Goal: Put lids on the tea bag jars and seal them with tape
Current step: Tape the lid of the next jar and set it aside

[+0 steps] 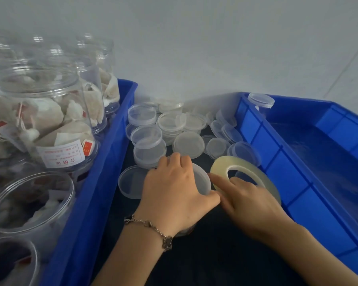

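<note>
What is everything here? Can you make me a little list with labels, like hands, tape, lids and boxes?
left hand: curled over a lidded jar
right hand: holds the tape roll
loose lids: piled on the dark surface between the crates
left crate: blue, holds jars of tea bags, several without lids
right crate: blue, one lidded jar at its far corner

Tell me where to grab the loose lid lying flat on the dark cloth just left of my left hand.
Take the loose lid by its rim, pinching opposite edges from above. It lies flat and shallow, open side up, so only the thin wall gives a hold. Come in from the near left, where the dark cloth is bare; the left hand and the stacked lids crowd the other sides.
</note>
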Motion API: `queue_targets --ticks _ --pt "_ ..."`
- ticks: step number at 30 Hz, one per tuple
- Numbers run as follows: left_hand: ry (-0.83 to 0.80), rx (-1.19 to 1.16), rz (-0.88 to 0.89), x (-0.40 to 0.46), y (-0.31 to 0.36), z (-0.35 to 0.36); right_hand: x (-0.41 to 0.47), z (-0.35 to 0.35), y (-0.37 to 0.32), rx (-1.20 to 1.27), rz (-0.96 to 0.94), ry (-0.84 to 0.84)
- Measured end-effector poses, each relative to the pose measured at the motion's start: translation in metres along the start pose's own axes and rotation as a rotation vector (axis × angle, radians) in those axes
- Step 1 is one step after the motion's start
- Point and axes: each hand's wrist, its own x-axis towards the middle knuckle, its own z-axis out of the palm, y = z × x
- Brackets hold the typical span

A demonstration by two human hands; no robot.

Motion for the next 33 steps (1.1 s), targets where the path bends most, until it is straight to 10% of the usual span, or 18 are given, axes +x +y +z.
queue_targets --ticks 17,22,33 --pt "0.097 -0.001 -0.097 0.024 0.002 0.002 0.045 0.008 0.007 -0.046 -0.023 -0.147" --pt "0.020 -0.110 0.013 -0.003 0.005 0.001 0.088 -0.028 0.064 0.041 0.358 -0.087" --pt "-0.001 -0.151 -0.016 0.002 -0.004 -0.008 0.075 0.013 0.023 0.144 0.065 -0.068"
